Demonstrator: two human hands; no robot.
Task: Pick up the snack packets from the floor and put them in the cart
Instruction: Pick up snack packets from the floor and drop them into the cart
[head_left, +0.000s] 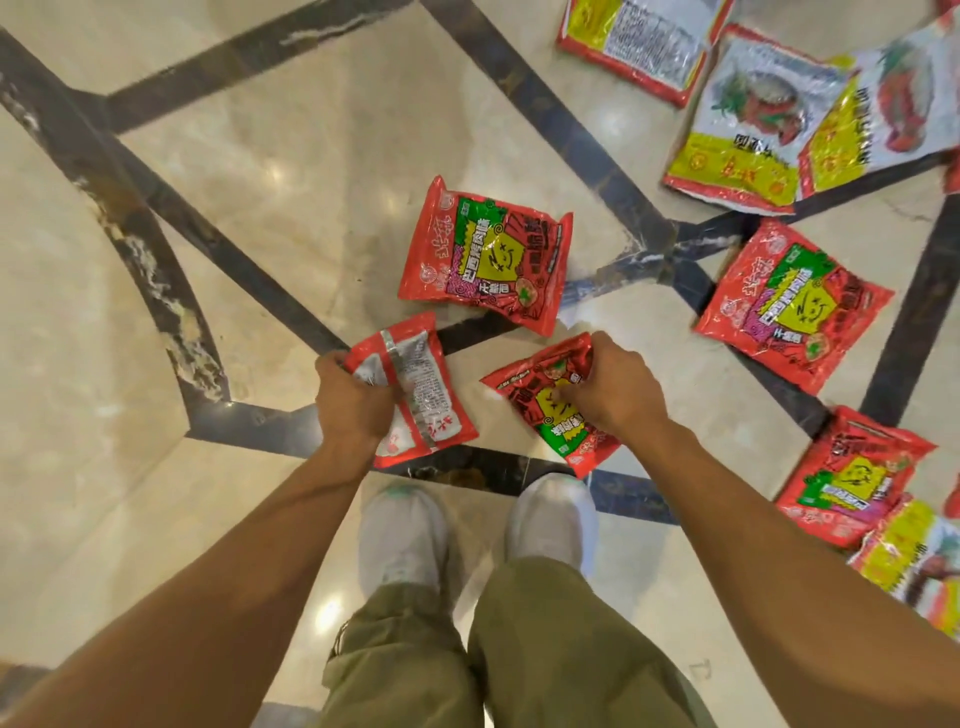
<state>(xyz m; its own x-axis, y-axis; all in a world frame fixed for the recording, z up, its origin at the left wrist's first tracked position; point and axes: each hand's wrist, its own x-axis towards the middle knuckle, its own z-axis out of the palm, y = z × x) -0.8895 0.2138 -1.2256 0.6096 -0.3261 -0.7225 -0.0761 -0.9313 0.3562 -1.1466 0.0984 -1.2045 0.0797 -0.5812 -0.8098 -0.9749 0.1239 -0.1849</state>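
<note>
As the person stoops over the marble floor (156, 249) in the head view, the left grip (353, 400) is curled round a back-up packet (421, 400). The right grip (615, 389) pinches a crumpled packet (545, 415), and both sit low near the grey shoes (405, 540) (lifted or not, I cannot tell). To lift cleanly, I judge each hold should bunch the slippery-looking foil firmly. The nearest loose packet (485, 254) and others lie beyond; the cart is out of view.

Warm, bright overhead light leaves soft glare spots on the polished floor (311, 156); snack packets (906, 566) near the right edge look blurred and stretched.
</note>
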